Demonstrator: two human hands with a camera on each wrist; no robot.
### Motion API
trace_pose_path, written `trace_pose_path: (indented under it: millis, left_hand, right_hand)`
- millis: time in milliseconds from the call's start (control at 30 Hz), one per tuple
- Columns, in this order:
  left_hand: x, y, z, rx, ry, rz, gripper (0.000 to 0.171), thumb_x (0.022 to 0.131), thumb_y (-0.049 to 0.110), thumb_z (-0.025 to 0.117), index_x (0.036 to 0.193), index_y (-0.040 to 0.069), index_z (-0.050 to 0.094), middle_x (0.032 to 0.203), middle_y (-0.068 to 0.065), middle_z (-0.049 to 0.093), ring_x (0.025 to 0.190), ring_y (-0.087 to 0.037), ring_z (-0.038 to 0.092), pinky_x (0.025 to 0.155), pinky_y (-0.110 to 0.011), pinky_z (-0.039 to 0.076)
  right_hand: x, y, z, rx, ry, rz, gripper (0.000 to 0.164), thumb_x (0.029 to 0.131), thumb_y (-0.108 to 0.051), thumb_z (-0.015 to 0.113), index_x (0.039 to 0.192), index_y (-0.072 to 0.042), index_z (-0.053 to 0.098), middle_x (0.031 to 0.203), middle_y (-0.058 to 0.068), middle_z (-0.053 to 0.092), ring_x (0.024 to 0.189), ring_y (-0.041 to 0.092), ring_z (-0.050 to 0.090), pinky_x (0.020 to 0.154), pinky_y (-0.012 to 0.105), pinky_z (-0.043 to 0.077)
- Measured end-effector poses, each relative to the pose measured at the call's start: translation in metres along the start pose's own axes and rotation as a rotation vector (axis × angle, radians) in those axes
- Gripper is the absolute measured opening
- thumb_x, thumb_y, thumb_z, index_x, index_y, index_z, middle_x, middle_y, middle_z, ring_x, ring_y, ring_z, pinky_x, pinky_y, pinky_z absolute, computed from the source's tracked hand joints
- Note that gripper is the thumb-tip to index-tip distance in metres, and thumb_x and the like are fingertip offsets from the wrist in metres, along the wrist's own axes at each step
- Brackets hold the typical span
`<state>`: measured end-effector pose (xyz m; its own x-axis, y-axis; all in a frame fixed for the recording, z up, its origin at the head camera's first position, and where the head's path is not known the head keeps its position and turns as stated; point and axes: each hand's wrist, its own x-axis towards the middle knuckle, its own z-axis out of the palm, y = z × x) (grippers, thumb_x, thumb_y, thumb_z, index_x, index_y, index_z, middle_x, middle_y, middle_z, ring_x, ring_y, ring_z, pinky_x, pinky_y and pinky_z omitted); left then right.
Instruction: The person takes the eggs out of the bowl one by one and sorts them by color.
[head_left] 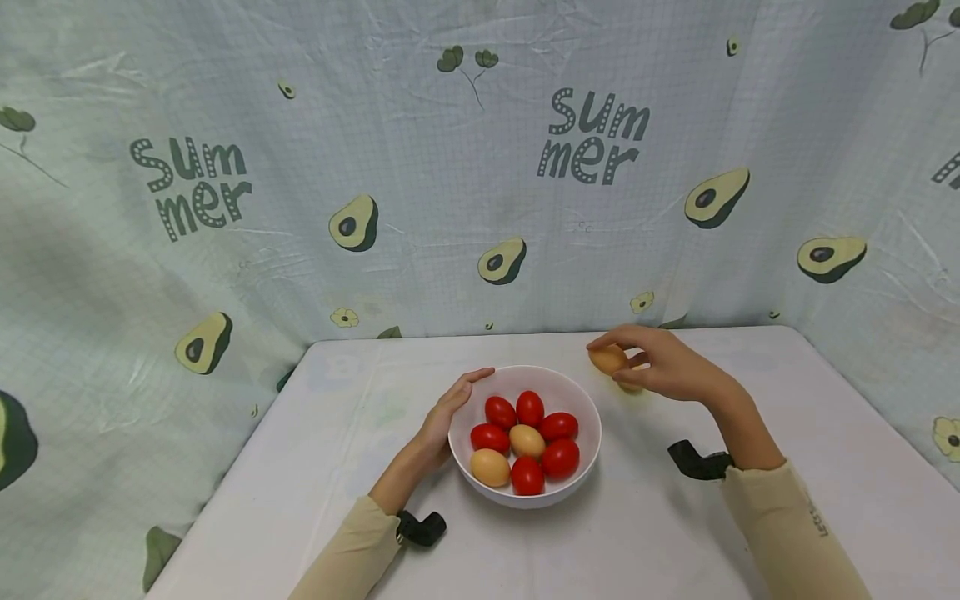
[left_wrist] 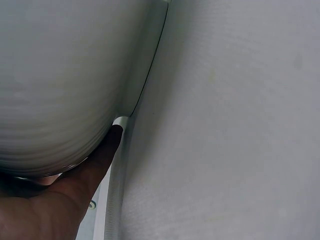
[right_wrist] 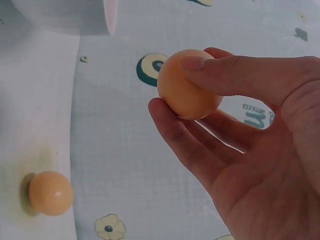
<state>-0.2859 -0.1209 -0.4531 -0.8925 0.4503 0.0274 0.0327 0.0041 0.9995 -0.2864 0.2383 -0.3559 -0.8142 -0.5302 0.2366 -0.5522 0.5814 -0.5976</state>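
My right hand [head_left: 663, 362] pinches a light brown egg [right_wrist: 187, 85] between thumb and fingers, held over the far right part of the table. A second brown egg [right_wrist: 51, 193] lies on the table close by, partly behind that hand in the head view. The white bowl [head_left: 592, 446] holds several glossy red, egg-shaped pieces [head_left: 561, 458] and two brown eggs [head_left: 527, 441]. Against the bowl's left side rests my left hand [head_left: 442, 421], its fingers extended along the wall. In the left wrist view the bowl [left_wrist: 60, 85] hides part of that hand.
A white-covered table [head_left: 360, 400] carries everything. Behind and beside it hangs a pale cloth [head_left: 420, 167] printed with avocados and lettering. Each wrist wears a black camera mount, one on the left [head_left: 422, 529] and one on the right [head_left: 699, 461].
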Motion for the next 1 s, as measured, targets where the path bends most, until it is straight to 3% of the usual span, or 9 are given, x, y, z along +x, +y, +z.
trace_pose_path:
  millis: [367,633,1000]
  left_hand:
    - [0.000,0.000,0.001,-0.025,0.016,-0.011,0.052,0.111,0.036,0.025,0.159,0.022,0.038,0.167,-0.005,0.034,0.155,-0.029,0.033,0.125,-0.046,0.033]
    - [0.000,-0.001,0.000,-0.028,0.012,-0.011,0.052,0.111,0.036,0.025,0.159,0.021,0.037,0.168,-0.005,0.033,0.155,-0.030,0.032,0.126,-0.046,0.032]
    - [0.002,-0.001,0.000,-0.022,0.018,-0.008,0.051,0.111,0.036,0.026,0.159,0.022,0.039,0.167,-0.004,0.034,0.155,-0.029,0.032,0.126,-0.046,0.032]
  right_hand:
    - [-0.004,0.013,-0.006,-0.001,0.028,0.074,0.044,0.091,-0.004,0.074,0.134,-0.012,0.067,0.135,0.010,0.067,0.121,0.030,0.060,0.100,0.053,0.057]
    - [-0.007,0.020,-0.014,-0.011,0.057,0.075,0.043,0.092,0.002,0.070,0.133,-0.009,0.066,0.135,0.012,0.067,0.121,0.032,0.061,0.100,0.054,0.057]
    - [-0.012,0.034,-0.019,-0.067,0.102,0.093,0.043,0.092,0.003,0.070,0.134,-0.008,0.065,0.131,0.014,0.068,0.118,0.032,0.061,0.098,0.045,0.058]
